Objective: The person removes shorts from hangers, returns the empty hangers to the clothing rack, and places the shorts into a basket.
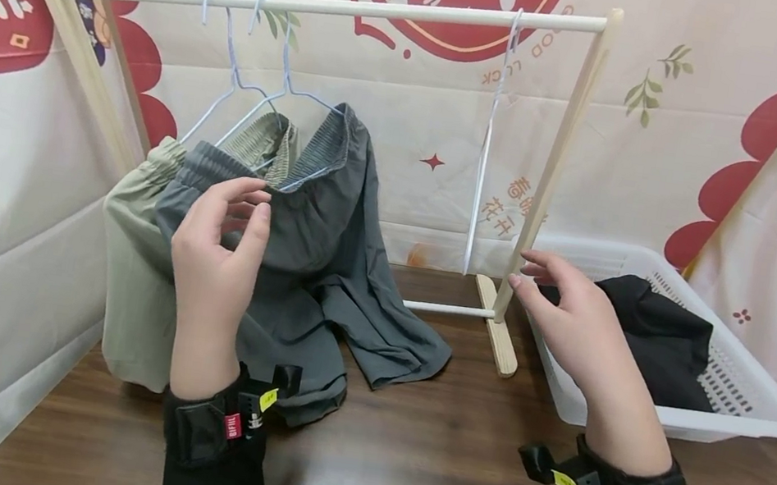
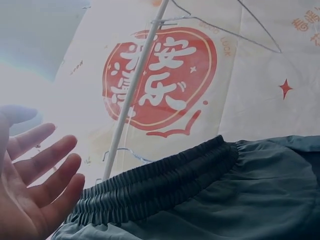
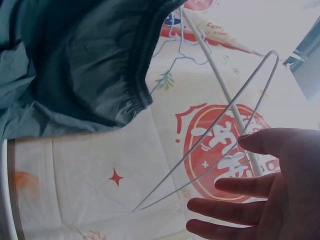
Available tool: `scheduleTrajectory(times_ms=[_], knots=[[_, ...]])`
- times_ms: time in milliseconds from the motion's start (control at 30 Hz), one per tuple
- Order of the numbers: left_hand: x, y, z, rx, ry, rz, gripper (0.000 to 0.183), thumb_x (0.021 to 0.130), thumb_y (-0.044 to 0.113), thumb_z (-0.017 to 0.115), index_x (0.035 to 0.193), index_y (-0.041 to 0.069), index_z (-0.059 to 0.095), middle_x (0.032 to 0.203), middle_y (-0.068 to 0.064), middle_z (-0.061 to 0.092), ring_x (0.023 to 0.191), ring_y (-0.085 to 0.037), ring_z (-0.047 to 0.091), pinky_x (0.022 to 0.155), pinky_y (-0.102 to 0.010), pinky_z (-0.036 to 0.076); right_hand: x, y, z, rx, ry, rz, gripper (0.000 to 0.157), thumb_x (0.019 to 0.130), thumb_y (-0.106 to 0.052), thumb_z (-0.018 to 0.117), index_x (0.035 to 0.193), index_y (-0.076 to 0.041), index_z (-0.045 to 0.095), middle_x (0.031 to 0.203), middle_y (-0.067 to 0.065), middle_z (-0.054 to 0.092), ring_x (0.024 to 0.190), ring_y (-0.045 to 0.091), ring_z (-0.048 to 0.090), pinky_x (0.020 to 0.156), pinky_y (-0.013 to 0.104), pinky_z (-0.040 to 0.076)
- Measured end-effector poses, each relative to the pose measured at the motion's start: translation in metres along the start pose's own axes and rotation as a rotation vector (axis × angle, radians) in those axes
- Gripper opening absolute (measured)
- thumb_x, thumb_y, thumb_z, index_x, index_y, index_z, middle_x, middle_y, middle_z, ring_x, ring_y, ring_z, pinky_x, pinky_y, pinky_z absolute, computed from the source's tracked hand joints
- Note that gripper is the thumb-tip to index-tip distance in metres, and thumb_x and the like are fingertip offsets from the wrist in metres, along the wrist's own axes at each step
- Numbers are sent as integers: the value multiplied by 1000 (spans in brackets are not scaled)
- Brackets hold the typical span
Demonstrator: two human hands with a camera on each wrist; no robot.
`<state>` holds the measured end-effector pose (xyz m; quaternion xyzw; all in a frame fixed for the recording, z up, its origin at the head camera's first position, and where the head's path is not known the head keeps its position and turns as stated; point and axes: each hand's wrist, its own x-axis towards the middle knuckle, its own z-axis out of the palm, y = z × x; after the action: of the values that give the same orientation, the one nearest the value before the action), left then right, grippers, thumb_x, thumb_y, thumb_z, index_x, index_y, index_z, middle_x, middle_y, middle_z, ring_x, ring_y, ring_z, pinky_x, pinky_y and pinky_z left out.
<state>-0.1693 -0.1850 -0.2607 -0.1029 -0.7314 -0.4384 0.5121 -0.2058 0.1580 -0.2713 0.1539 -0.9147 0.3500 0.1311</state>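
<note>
Dark grey-green pants [image 1: 299, 238] with a gathered elastic waistband hang from a pale blue wire hanger [image 1: 286, 67]. Behind them, light green pants [image 1: 138, 274] hang on a similar hanger. In front of the dark waistband is my left hand [image 1: 219, 252], its fingers loosely bent and holding nothing; the left wrist view shows them spread beside the waistband [image 2: 160, 185]. My right hand [image 1: 572, 318] is by the rack's right post, also holding nothing, with fingers extended in the right wrist view. A bare hanger [image 1: 487, 149] hangs edge-on near that post.
A wooden rack [image 1: 391, 11] with a pale rail stands on the brown table [image 1: 403, 460]. To the right, a white plastic basket [image 1: 751, 418] holds a black garment [image 1: 658, 338]. Printed cloth [image 1: 385, 159] hangs behind and along both sides.
</note>
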Motion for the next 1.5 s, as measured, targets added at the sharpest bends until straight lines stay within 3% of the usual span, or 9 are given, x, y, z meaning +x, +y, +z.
scheduleTrajectory(times_ms=[100,233,367,600,700,933,1033,1333,1500], knots=[[0,1,-3,-3,80,4,21,94,13,61,110,4,70,102,-3,69,94,-16,61,85,-27,48,-2,-2,1,7,-3,-4,54,101,-43,47,142,-7,46,130,21,56,127,40,43,99,61,33],[3,0,-8,-16,235,12,20,92,11,59,104,2,72,100,-2,68,95,-16,60,89,-29,45,-5,-4,1,18,3,-22,53,101,-43,47,141,-8,48,129,20,57,127,38,44,100,60,32],[5,3,-10,-22,348,-16,21,91,7,57,101,-4,71,98,-3,67,96,-14,58,93,-30,41,-7,-5,-1,34,9,-36,51,102,-44,44,138,-8,51,128,19,58,125,37,46,100,58,34],[8,18,-13,15,439,-54,23,89,0,54,104,-8,69,105,-7,66,114,-14,53,102,-30,34,-5,-4,-2,47,7,-35,50,103,-43,44,138,-8,52,127,19,59,123,37,48,98,57,35],[8,15,-14,36,416,-92,25,90,1,54,110,-5,69,115,-5,63,118,-12,49,103,-29,33,-5,-2,-1,44,0,-27,50,103,-41,44,139,-8,51,126,19,59,120,36,49,96,56,36],[9,-14,-15,100,270,-219,39,93,12,59,131,8,58,135,-1,50,123,-8,42,106,-25,28,-4,3,-1,33,-15,-13,49,103,-39,45,140,-7,50,125,20,60,117,36,49,94,55,37],[9,-21,-15,132,224,-241,44,95,18,59,137,12,53,139,0,45,128,-5,37,107,-24,25,-4,4,-1,30,-22,-10,50,103,-40,45,140,-8,49,125,20,60,117,36,49,94,56,38],[8,-24,-14,158,179,-308,42,97,23,60,138,18,55,133,1,54,123,-5,44,105,-22,29,-4,4,1,27,-49,-7,50,102,-42,45,140,-10,49,122,17,62,111,31,56,91,52,40],[8,-25,-15,197,73,-403,42,99,30,56,140,21,53,140,7,52,127,-3,43,106,-26,32,-5,3,3,28,-68,-1,49,102,-41,46,140,-10,48,121,18,63,109,31,57,92,52,40]])
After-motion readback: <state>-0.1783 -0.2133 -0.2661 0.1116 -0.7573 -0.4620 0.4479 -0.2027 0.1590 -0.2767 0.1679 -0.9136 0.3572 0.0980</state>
